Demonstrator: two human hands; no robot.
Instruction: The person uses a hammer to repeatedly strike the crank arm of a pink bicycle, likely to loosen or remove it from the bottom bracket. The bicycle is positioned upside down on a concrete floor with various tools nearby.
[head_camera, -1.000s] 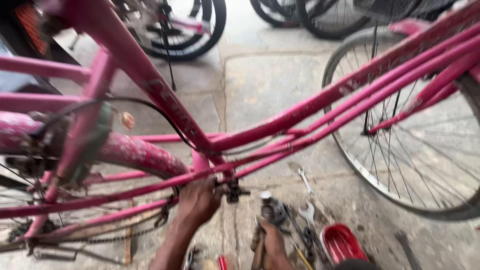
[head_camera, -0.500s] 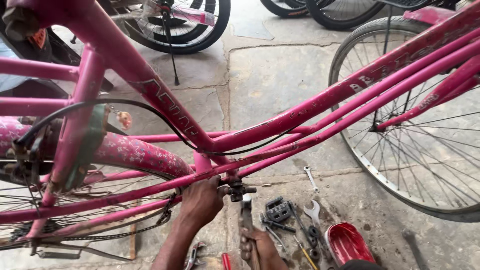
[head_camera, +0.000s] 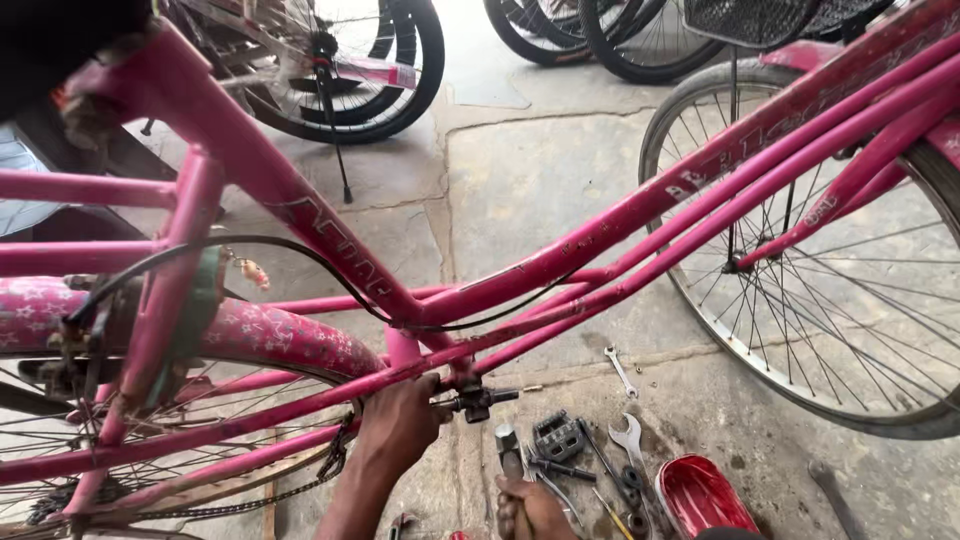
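Note:
A pink bicycle frame (head_camera: 560, 260) crosses the whole view. My left hand (head_camera: 405, 425) grips the bottom bracket area, where a dark axle (head_camera: 480, 400) sticks out to the right. My right hand (head_camera: 530, 510) sits low at the frame's bottom edge, closed around the handle of a hammer (head_camera: 508, 445) whose metal head points up just under the axle.
On the concrete floor lie a black pedal (head_camera: 560, 437), several spanners (head_camera: 622, 372), a red bowl (head_camera: 700, 497). The front wheel (head_camera: 830, 300) stands at right, the rear wheel with pink mudguard (head_camera: 240, 335) at left. Other bicycles' wheels (head_camera: 390, 70) stand behind.
The view has shifted up and closer. My right hand has brought the hammer up from the tool pile to just below the axle. My left hand stays at the bottom bracket.

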